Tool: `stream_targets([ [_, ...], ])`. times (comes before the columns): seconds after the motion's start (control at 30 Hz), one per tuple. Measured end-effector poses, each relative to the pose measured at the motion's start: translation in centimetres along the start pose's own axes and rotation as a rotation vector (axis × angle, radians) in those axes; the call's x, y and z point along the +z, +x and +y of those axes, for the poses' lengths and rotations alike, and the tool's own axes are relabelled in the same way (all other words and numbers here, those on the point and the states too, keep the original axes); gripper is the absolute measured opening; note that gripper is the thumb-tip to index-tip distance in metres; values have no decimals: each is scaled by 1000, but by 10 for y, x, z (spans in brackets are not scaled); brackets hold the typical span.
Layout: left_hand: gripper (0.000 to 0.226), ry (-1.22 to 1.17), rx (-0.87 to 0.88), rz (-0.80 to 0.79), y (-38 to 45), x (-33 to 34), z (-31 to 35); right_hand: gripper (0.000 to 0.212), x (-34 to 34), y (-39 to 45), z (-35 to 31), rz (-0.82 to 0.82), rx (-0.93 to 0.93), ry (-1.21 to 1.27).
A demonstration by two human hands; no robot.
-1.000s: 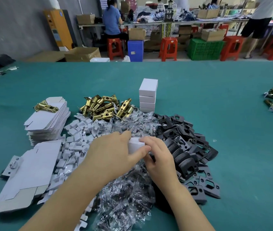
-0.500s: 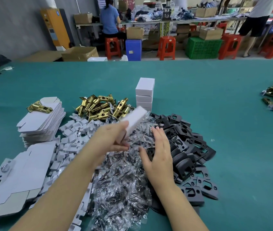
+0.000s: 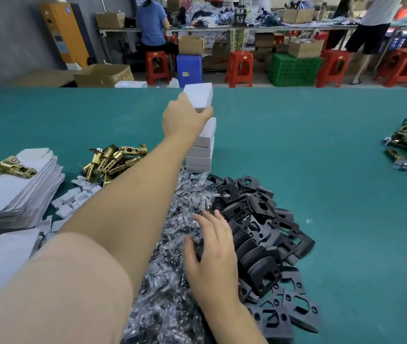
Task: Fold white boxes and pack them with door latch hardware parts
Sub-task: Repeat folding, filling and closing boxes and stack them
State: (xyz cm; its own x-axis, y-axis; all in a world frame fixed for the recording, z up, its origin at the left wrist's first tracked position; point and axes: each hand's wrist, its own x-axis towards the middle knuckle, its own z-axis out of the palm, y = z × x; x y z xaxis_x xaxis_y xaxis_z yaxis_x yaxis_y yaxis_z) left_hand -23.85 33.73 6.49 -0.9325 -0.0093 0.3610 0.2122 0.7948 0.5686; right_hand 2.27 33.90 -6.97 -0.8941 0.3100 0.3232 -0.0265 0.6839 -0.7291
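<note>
Nearest, the right hand [image 3: 213,254] rests with fingers spread on crinkled clear plastic bags [image 3: 172,281], beside a heap of black latch plates [image 3: 267,247]. The outstretched left forearm hides part of the brass latch bolts [image 3: 113,157]. Farther off, the left hand [image 3: 185,117] pinches a closed white box [image 3: 198,96] just above the stack of white boxes [image 3: 203,150].

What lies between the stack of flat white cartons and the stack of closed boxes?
In the head view, a heap of brass latches lies between the flat cartons and the closed boxes.

Open green table [image 3: 321,150] right of box stack [image 3: 201,150]; black plates [image 3: 259,219], bag heap [image 3: 172,281] crowd near side.
</note>
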Motion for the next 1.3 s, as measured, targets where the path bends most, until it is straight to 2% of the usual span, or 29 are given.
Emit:
stream_targets([
  [0.2,59,53,-60,-156,1,37,-10,37,4,1,2,-15,3,-18],
  [0.5,59,-6,17,-74,-14,30,-20,33,7,1,4,-17,11,-36],
  [0.83,75,91,-10,-193,-16,25,-14,37,7,3,3,-64,0,-95],
  [0.9,81,110,-13,-212,-17,24,-10,37,6,3,2,-66,-5,-99],
  [1.0,108,141,-61,-320,-24,18,-3,35,6,2,4,-60,-10,-110],
  [1.07,116,128,-39,-329,-40,7,-1,34,6,3,6,-66,-13,-115],
  [1.2,87,-58,168,-291,-119,-27,-17,32,5,5,6,-58,-24,-136],
  [1.3,56,41,275,-233,-185,-61,-54,33,5,7,7,-75,-51,-165],
])
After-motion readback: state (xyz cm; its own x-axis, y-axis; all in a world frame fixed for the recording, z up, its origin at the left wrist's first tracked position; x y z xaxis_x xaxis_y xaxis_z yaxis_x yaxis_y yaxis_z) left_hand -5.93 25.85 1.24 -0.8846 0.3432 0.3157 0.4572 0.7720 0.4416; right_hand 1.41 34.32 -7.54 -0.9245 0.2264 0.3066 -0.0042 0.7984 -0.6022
